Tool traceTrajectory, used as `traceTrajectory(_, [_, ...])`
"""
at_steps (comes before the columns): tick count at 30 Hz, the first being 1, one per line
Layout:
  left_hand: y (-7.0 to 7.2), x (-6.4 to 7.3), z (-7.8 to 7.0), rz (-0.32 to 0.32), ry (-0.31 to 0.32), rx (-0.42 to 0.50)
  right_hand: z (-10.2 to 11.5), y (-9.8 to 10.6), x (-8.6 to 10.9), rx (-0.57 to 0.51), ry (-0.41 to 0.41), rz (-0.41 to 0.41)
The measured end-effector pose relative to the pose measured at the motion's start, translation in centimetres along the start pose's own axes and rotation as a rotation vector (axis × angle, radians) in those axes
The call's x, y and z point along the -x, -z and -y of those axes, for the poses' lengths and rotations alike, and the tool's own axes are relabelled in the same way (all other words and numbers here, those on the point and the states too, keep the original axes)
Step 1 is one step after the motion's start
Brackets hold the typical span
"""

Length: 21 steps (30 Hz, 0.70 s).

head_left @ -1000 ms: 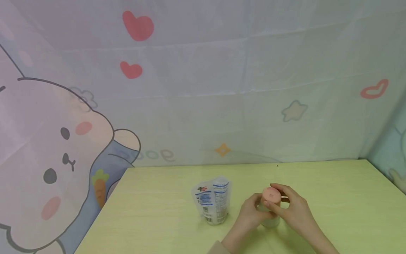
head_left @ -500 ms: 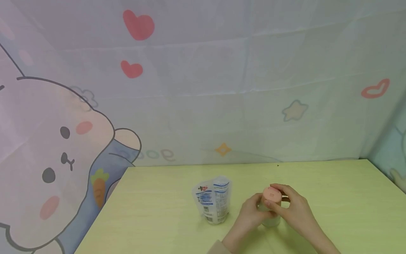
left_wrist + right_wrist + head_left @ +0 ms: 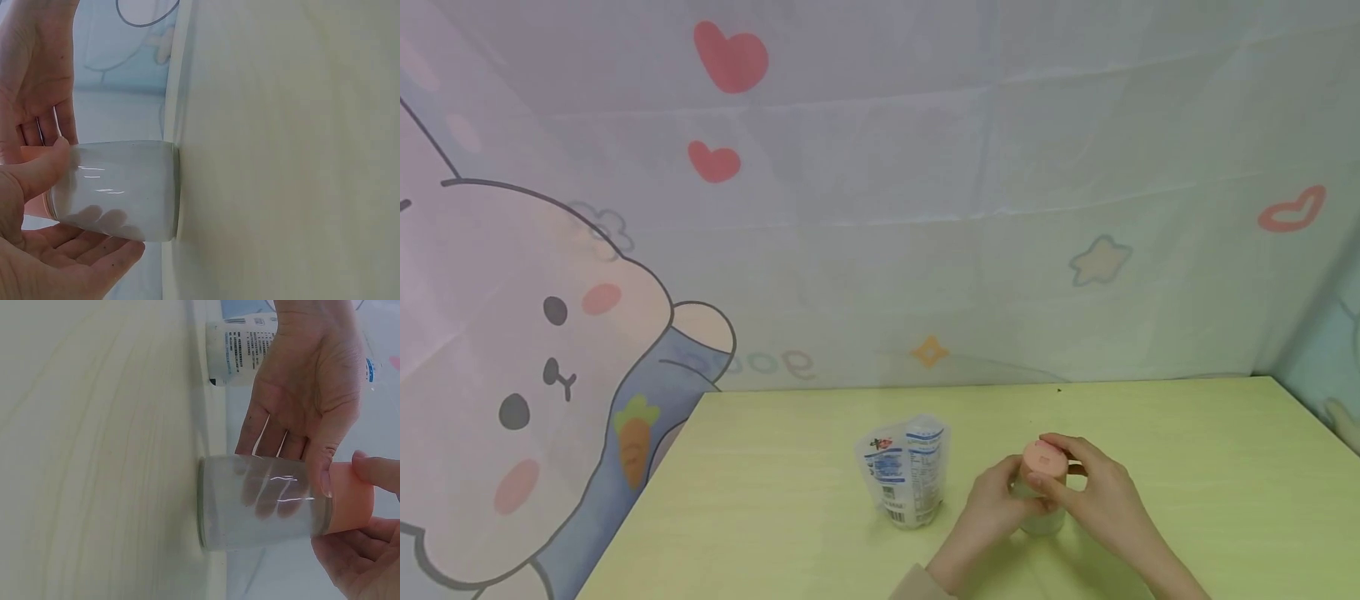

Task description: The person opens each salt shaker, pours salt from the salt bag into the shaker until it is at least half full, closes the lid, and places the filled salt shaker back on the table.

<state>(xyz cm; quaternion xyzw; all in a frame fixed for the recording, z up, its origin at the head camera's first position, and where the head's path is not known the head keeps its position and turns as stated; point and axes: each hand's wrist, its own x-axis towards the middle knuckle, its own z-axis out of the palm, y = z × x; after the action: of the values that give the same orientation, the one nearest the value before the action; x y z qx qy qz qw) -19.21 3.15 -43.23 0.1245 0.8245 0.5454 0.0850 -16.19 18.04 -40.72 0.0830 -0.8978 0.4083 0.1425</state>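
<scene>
A clear glass jar (image 3: 256, 506) with a pink lid (image 3: 1043, 458) stands upright on the table. My left hand (image 3: 996, 506) grips the jar's body from the left, thumb near the neck and fingers behind the glass, showing through it in the right wrist view. From the right, my right hand (image 3: 1101, 492) holds the lid, thumb on the near side and fingers round the far side. The lid sits on the jar's mouth. In the left wrist view the jar (image 3: 119, 187) looks see-through, with no contents showing.
Left of the jar, a white plastic pouch (image 3: 906, 475) with blue print and a barcode stands on the pale yellow-green table (image 3: 760, 500). Behind the table hangs a cloth backdrop (image 3: 880, 208) printed with hearts, a star and a cartoon rabbit.
The head view has shifted very slightly. Both hands keep their places on the jar and lid, and the pouch stays where it was.
</scene>
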Motion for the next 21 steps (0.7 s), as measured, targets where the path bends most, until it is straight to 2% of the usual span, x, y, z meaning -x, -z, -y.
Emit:
traceTrajectory(13, [-0.06,-0.19,0.08,-0.021,-0.024,-0.064,-0.19,-0.14,-0.14,0.065,0.09,-0.033])
traceTrajectory(21, [-0.03,-0.19,0.01,-0.012,-0.031,-0.073,-0.23,-0.16,-0.14,0.091,0.105,-0.043])
